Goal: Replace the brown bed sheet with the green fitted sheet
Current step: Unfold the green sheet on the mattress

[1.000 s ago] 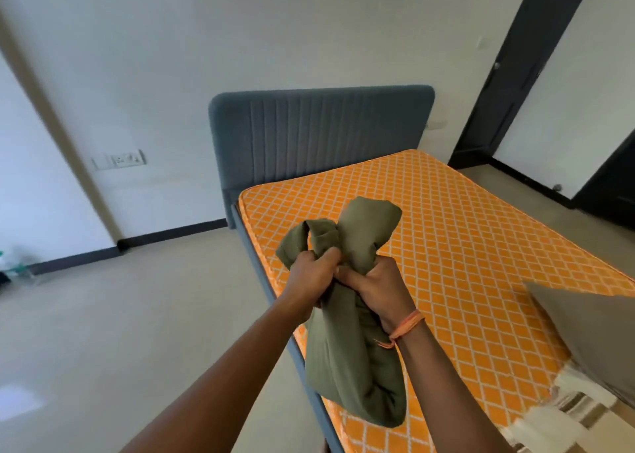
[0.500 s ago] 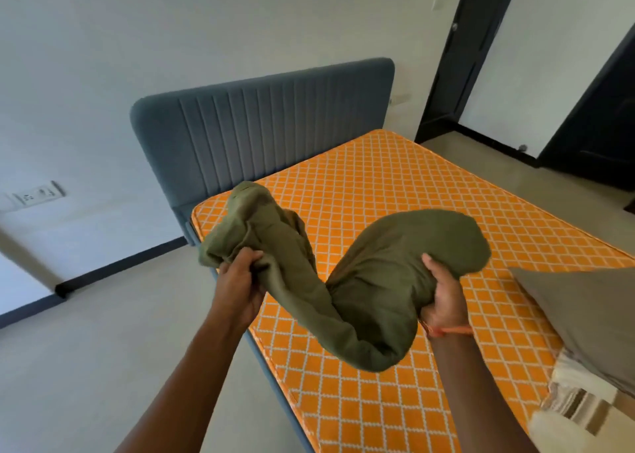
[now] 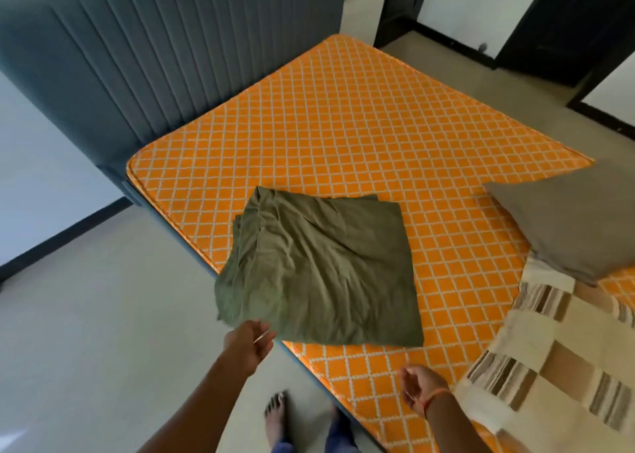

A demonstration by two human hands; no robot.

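The green fitted sheet lies as a creased, folded square on the bare orange quilted mattress, its near-left corner hanging over the mattress's left edge. My left hand is at that corner and pinches the sheet's near edge; the fingertips are partly hidden by the cloth. My right hand hovers over the mattress's near edge, fingers loosely curled, holding nothing. A beige and brown striped cloth lies bunched at the right of the mattress.
A grey-brown pillow lies on the mattress's right side, above the striped cloth. The grey padded headboard stands at the back left. Pale floor runs along the left; my bare foot stands beside the bed. Dark door frames are behind.
The bundled green sheet, held up in both hands, has been spread apart and laid down flat on the mattress. My right hand has let go and drawn back.
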